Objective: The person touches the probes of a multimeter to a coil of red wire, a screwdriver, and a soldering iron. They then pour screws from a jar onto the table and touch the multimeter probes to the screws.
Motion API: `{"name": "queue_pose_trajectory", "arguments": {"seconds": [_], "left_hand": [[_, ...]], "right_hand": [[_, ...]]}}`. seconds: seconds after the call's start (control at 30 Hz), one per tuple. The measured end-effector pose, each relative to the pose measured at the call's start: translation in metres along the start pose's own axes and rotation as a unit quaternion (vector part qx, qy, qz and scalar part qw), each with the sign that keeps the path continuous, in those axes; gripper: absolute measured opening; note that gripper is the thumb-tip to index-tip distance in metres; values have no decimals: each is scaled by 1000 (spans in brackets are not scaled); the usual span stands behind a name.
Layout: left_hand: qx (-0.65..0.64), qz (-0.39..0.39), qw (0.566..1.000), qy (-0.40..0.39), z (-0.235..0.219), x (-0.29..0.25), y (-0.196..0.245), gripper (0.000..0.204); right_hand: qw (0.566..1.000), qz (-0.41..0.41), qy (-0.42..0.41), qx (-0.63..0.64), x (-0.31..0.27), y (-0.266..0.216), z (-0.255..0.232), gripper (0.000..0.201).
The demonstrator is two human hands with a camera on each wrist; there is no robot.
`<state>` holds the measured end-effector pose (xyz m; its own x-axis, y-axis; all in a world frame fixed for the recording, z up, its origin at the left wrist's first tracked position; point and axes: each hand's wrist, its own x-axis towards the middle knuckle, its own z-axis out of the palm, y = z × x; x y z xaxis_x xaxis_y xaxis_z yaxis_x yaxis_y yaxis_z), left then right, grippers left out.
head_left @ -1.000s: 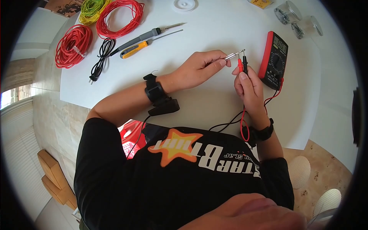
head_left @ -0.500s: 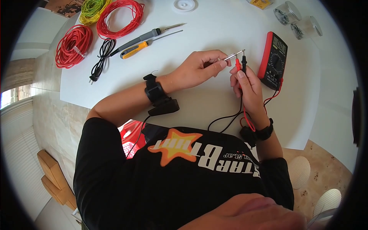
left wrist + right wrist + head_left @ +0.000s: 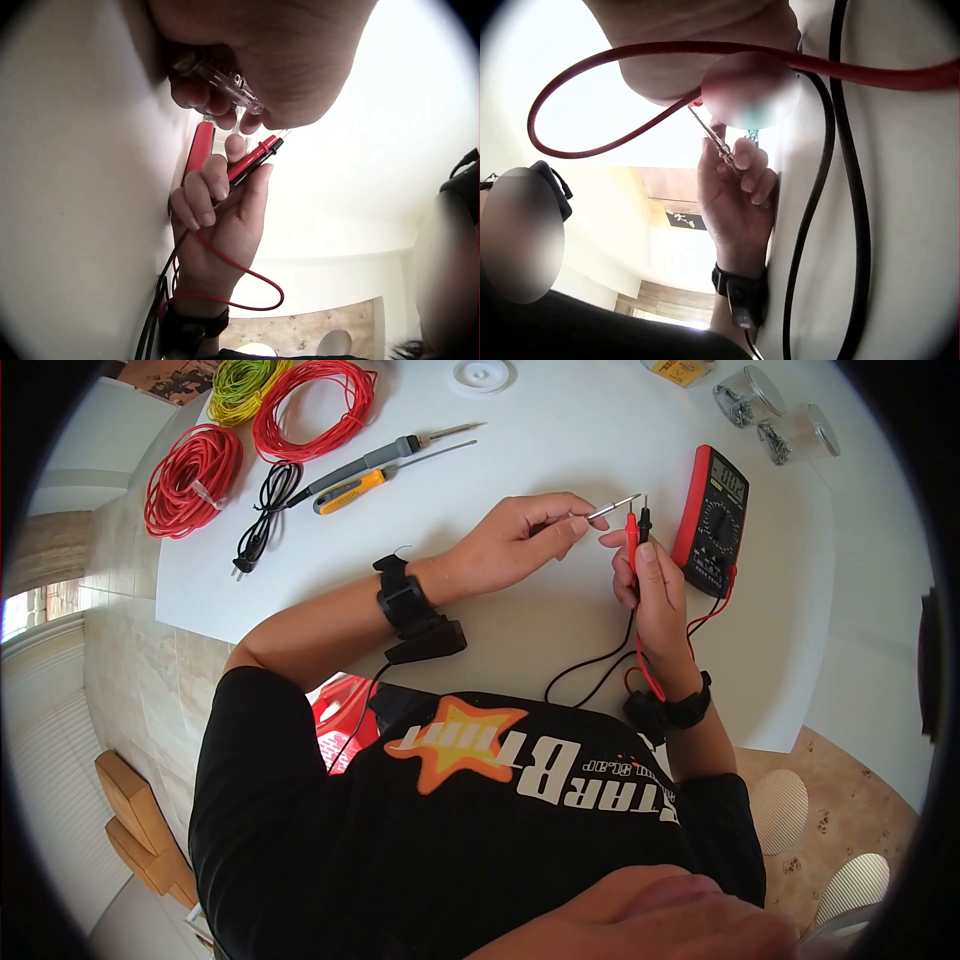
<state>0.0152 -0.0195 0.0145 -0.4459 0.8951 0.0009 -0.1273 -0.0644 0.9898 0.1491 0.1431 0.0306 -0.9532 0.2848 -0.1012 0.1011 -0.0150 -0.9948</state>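
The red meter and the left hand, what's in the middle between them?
In the head view: the right hand, holding the red probe and black probe, plus the slim tool sticking out of the left hand.

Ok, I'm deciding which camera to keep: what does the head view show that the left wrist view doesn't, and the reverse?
Only the head view shows the soldering iron, yellow-handled screwdriver and red wire coils. Only the left wrist view clearly shows the see-through tool handle in the left grip. Both show the red probe and black probe in the right grip.
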Motion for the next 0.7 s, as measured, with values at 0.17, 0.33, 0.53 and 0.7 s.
{"name": "queue_pose_trajectory", "arguments": {"seconds": [0.17, 0.33, 0.53, 0.7], "left_hand": [[18, 27, 999, -4, -1, 2, -6, 31], [19, 36, 999, -3, -1, 1, -6, 31], [-12, -3, 1000, 3, -2, 0, -1, 26], [-1, -11, 1000, 16, 1, -1, -2, 27]], "right_hand": [[1000, 3, -9, -26, 1, 1, 0, 30], [1000, 1, -5, -30, 0, 2, 0, 27], [999, -1, 0, -40, 0, 2, -1, 24], [1000, 7, 1, -25, 0, 0, 0, 24]]}}
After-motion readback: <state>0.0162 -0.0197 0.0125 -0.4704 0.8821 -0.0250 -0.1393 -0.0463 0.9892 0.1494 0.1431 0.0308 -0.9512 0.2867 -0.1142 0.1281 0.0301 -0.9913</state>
